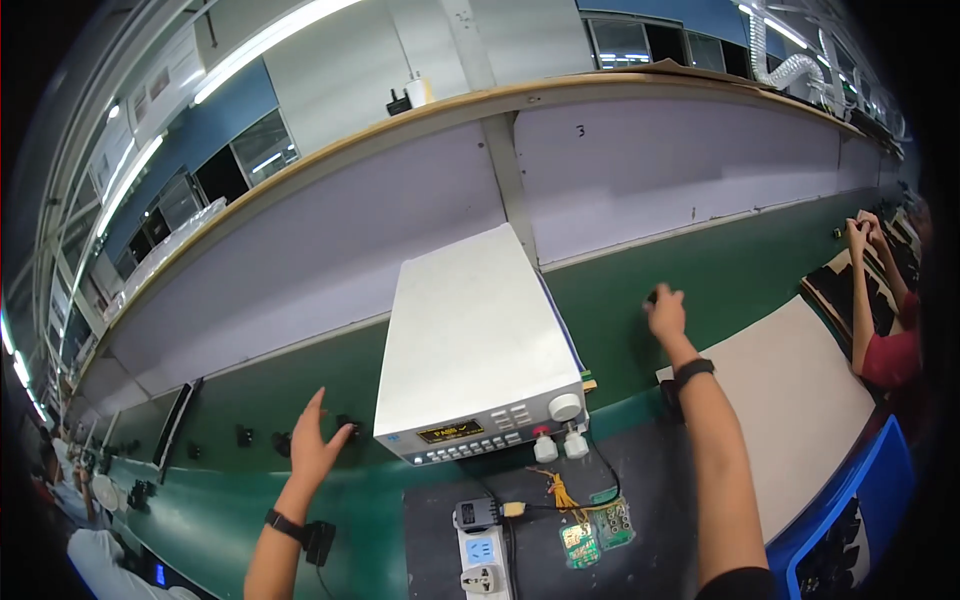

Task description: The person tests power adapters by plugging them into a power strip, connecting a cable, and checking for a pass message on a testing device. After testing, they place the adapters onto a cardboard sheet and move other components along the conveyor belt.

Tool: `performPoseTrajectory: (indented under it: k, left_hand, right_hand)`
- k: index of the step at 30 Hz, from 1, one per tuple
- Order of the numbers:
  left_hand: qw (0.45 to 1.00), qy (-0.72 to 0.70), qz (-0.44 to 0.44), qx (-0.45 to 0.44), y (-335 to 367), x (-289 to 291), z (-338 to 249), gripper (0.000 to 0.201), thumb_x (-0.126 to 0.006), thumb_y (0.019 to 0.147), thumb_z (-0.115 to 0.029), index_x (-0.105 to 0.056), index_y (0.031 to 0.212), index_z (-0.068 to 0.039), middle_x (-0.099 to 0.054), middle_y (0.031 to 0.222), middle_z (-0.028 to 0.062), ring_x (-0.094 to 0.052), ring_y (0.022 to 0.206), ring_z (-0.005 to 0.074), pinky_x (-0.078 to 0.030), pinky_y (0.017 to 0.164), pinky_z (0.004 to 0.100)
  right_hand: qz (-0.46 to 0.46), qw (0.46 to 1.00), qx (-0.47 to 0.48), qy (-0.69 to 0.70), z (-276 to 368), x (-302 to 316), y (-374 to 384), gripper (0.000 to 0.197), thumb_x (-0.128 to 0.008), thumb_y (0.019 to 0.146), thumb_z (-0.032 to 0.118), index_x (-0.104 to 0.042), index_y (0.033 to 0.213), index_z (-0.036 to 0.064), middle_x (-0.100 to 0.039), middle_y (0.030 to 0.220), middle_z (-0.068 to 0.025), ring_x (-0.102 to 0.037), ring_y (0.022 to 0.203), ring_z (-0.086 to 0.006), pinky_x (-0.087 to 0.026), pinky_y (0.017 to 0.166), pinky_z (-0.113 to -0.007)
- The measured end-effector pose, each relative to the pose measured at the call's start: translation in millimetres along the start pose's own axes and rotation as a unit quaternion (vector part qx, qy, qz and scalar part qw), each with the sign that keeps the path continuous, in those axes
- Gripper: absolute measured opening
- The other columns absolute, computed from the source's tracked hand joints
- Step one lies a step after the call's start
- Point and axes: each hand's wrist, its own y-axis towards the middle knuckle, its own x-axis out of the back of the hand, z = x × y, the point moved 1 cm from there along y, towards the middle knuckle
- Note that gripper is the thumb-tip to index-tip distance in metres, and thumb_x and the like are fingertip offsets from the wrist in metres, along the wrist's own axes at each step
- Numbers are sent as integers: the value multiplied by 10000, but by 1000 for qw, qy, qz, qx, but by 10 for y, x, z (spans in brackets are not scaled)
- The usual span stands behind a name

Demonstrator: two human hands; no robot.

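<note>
My left hand (316, 450) is over the green bench left of the white test instrument (470, 330), thumb and fingers apart, holding nothing. Close to its fingertips lies a small black object (346, 424), perhaps a plug adapter; similar black pieces (244, 435) sit farther left. Beyond the instrument's right side, my right hand (668, 318) has its fingers curled round a small dark object (653, 296), slightly blurred and mostly hidden. The instrument has a lit yellow display (450, 432), a round knob and two white plugs at its front.
A power strip (483, 550) with a black adapter (477, 514) plugged in and green circuit boards (597, 533) with yellow wires occupy the dark mat (655, 500). Rightward are a cardboard sheet (790, 400), a blue bin (880, 470) and another person's hands (866, 232). A shelf (440, 108) runs behind.
</note>
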Motion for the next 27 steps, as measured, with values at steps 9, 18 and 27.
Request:
performPoseTrajectory:
  k: [9, 18, 27]
  left_hand:
    - [874, 79, -142, -458, -768, 900, -1770, 372, -633, 828, -308, -601, 1124, -86, -610, 1177, 31, -577, 1093, 191, -447, 885, 355]
    - [921, -200, 82, -325, -992, 763, -1793, 511, -802, 622, -170, -612, 1074, -26, -650, 1026, 106, -641, 882, 264, -524, 748, 327]
    - [934, -189, 195, -232, -1254, 387, -1703, 421, -793, 663, -226, -654, 1022, -55, -670, 917, 90, -648, 807, 231, -524, 704, 313]
  right_hand:
    - [339, 790, 237, 452, 1792, 2033, -2577, 309, -565, 880, 177, -493, 1139, 24, -566, 943, -68, -581, 637, -88, -452, 465, -194]
    - [400, 802, 261, 359, 1625, 1609, -2951, 381, -448, 947, 378, -604, 1008, 36, -611, 814, -80, -600, 581, -191, -466, 523, -304]
    - [242, 861, 443, 67, 1360, 1074, -3003, 207, -580, 831, 198, -621, 989, 71, -613, 907, -100, -639, 730, -298, -521, 623, -392]
